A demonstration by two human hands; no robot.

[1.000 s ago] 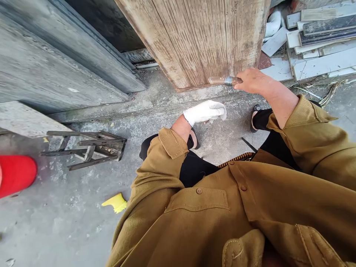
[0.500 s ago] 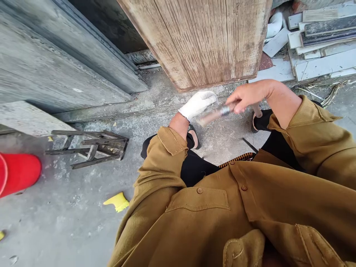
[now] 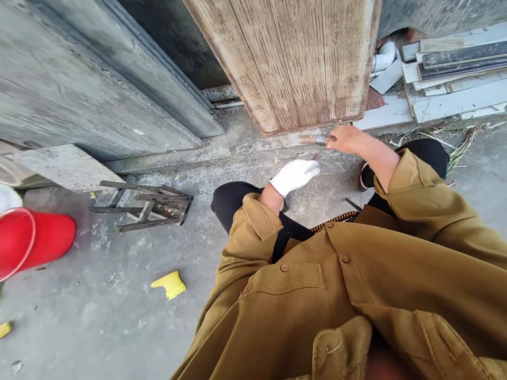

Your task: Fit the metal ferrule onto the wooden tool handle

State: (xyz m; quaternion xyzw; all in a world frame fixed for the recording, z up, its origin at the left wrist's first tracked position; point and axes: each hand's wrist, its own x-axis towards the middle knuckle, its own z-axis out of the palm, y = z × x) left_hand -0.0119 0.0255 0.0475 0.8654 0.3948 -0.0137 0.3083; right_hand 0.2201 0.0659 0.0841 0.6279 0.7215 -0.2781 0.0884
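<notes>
Tool is gripped at one end by my right hand, leaving its binding free; whether my left hand grips seems unclear.

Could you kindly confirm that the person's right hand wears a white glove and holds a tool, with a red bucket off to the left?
Not quite: in the head view, the right hand is bare, and the white glove is on the left hand. The right hand does hold a tool, with a red bucket off to the left.
</notes>
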